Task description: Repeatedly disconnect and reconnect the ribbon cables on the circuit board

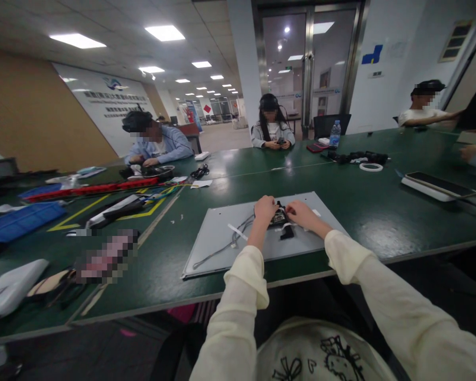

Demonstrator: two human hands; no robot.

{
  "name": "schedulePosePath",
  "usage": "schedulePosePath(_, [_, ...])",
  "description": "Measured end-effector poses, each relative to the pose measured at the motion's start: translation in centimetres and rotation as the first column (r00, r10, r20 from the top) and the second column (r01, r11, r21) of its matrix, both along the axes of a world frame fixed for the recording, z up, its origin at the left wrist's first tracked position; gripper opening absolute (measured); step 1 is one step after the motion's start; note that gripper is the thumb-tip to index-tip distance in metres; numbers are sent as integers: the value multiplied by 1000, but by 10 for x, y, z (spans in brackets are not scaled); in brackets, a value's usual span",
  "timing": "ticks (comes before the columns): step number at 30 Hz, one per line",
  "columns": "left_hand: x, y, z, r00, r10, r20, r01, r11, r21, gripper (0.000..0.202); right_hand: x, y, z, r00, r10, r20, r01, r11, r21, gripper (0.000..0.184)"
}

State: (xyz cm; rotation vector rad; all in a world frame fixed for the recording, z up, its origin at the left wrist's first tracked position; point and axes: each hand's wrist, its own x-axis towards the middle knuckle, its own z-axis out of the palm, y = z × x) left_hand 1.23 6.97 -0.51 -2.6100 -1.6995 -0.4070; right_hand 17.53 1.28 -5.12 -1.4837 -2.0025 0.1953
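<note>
A small black device [278, 216] with parts showing on its upper face lies on a grey board [210, 238]. My left hand [265, 209] is closed on its left side, the fingertips partly hidden behind the knuckles. At the right side my right hand [299, 214] is pinched close against the device; what its fingers hold is too small to make out. A short black piece [287, 231] sticks out from the device toward me. To the left, a grey cable [214, 255] with a white tag [237, 232] runs across the board.
The board rests on a green table [158, 275] near its front edge. Leftward lie a blue tray [24, 222], a white case [14, 288] and a blurred pinkish object [107, 256]. A phone [440, 182] and a water bottle [335, 134] stand rightward. Several people sit around the table.
</note>
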Motion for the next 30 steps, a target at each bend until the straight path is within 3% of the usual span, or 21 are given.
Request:
schedulePosePath(10, [1,-9,4,1000,12,-4,-12,1000,-1,31,-1,-14,10,1000,15,-13,-14,999,50,16])
schedulePosePath(16, [-17,-15,15,997,51,53,-56,994,96,34,-12,-44,28,952,305,17,-305,946,111,54])
schedulePosePath(19, [-32,-18,24,988,135,74,-145,979,141,35,-24,-63,36,900,411,143,-421,905,52,70])
schedulePosePath(22, [-43,-22,31,972,218,82,-229,959,168,35,-36,-77,40,812,512,279,-522,852,-43,73])
schedulePosePath(25, [-45,-26,35,960,266,86,-278,942,190,33,-42,-83,38,780,533,328,-538,839,-84,70])
schedulePosePath(30, [-41,-32,38,958,270,101,-285,936,208,29,-38,-81,29,843,461,278,-465,883,-54,66])
